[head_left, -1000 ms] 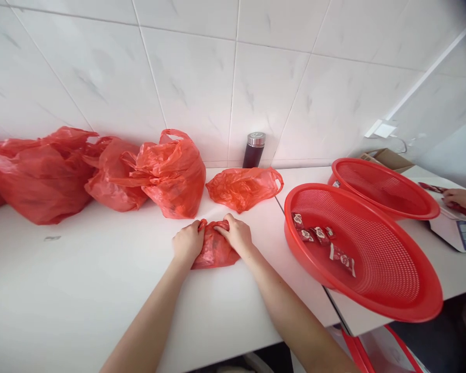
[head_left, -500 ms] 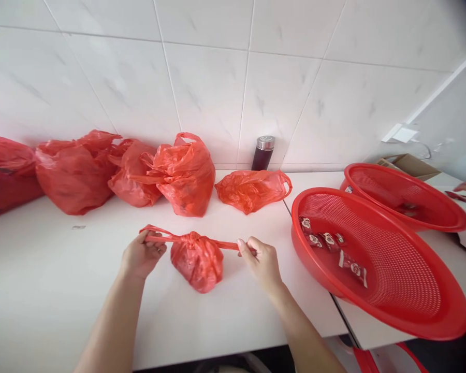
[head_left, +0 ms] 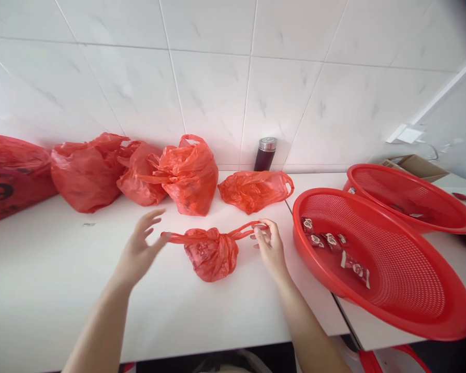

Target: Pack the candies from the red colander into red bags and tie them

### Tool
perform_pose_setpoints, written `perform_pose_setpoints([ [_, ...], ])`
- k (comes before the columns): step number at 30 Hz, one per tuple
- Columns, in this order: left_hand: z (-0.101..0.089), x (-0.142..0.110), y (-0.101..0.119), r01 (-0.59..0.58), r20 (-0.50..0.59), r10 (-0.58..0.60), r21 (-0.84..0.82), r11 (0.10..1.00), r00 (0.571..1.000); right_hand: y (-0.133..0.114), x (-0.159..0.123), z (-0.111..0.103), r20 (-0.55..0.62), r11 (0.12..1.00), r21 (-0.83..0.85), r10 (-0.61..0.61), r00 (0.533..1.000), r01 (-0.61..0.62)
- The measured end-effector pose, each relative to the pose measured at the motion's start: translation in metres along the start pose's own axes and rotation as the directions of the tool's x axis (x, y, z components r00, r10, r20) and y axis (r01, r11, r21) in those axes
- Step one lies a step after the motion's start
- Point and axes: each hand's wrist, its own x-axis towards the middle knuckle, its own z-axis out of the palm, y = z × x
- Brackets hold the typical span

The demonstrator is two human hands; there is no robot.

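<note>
A small red plastic bag (head_left: 212, 259), knotted at the top, rests on the white table in front of me. Its two handles stretch out to either side. My left hand (head_left: 142, 248) is open, fingers spread, with the thumb tip at the end of the left handle. The right handle's loop runs into the curled fingers of my right hand (head_left: 271, 246), which grips it. What the bag contains cannot be made out through the plastic.
Filled red bags (head_left: 190, 176) line the wall at left, with a flatter red bag (head_left: 254, 191) and a dark flask (head_left: 265, 154) beside them. At right stand two red baskets (head_left: 407, 259) with small wrapped packets (head_left: 355, 269) inside, and a cardboard box (head_left: 423, 167) behind.
My left hand has opened and let the left handle slip from its grip. The small bag has shifted right and turned, and its right handle now shows as an open loop.
</note>
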Motion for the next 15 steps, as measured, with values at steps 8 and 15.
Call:
perform_pose_setpoints([
  [8, 0.068, 0.030, 0.040, -0.342, 0.620, -0.032, 0.473, 0.812, 0.784, 0.028, 0.003, -0.012, -0.080, 0.998, -0.048, 0.038, 0.996, -0.042],
  [15, -0.036, 0.024, 0.038, 0.039, 0.222, -0.184, 0.533, 0.845, 0.958, 0.041, 0.012, -0.014, -0.034, 0.980, -0.198, -0.009, 0.999, 0.002],
])
